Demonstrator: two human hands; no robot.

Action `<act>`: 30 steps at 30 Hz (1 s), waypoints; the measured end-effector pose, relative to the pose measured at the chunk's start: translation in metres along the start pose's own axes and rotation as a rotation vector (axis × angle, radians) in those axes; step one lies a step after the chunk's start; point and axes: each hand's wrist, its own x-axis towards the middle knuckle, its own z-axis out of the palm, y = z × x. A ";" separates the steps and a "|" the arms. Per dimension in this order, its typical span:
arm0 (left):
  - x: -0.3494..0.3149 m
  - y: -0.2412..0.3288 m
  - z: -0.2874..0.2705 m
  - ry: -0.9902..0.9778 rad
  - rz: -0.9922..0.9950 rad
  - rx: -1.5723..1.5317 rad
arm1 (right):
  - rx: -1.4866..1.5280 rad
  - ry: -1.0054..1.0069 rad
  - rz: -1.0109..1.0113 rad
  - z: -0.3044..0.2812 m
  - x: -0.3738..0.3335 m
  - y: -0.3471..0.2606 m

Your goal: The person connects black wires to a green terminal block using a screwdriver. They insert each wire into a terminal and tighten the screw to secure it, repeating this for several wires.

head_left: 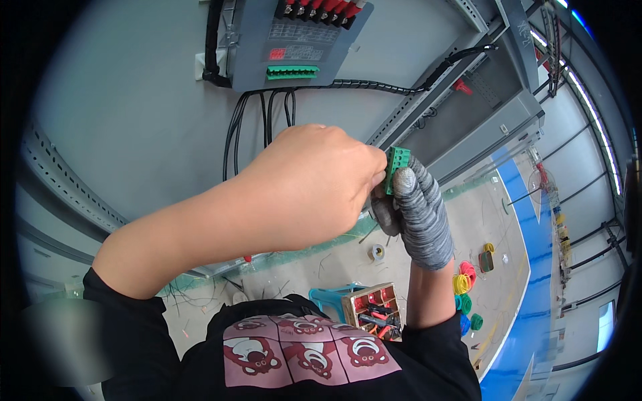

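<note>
In front of the cabinet, my right hand [424,217], in a grey glove, grips a small green terminal block plug [399,159] between thumb and fingers. A row of openings shows along its face. My bare left hand [324,184] reaches across from the left, closed, with its fingertips against the plug's left side. Whatever those fingers pinch is hidden behind the hand. Above, a grey device box [294,50] carries a green socket [292,72] and a row of red-sleeved terminals [319,9]. Several black wires [234,127] hang below the box.
A black wrapped cable bundle [374,85] runs right along the panel to a perforated rail [401,113]. Below stand a blue stool [328,296] and a box of tools [374,307]. On the floor lie a tape roll [377,252] and coloured wire coils [463,283].
</note>
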 end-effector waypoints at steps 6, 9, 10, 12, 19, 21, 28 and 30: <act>0.001 0.001 -0.009 -0.075 -0.075 -0.228 | -0.025 0.068 -0.131 0.014 -0.004 0.001; 0.002 0.009 -0.019 -0.133 -0.156 -0.296 | -0.053 0.064 -0.148 0.016 -0.002 -0.005; 0.001 0.011 -0.020 -0.139 -0.186 -0.310 | -0.040 0.028 -0.121 0.015 0.000 -0.009; -0.003 0.000 -0.006 0.034 -0.055 -0.129 | 0.009 -0.070 -0.041 0.010 0.006 -0.014; -0.003 -0.002 0.002 0.067 -0.066 -0.064 | -0.067 0.046 -0.067 0.011 0.006 0.000; 0.003 -0.003 -0.008 -0.034 -0.123 -0.196 | -0.067 0.057 -0.180 0.009 0.009 0.010; -0.004 -0.010 0.009 0.149 0.044 0.103 | 0.132 -0.104 0.062 0.010 0.022 0.000; -0.006 -0.011 0.009 0.121 0.055 0.102 | 0.156 -0.144 0.072 0.006 0.020 0.001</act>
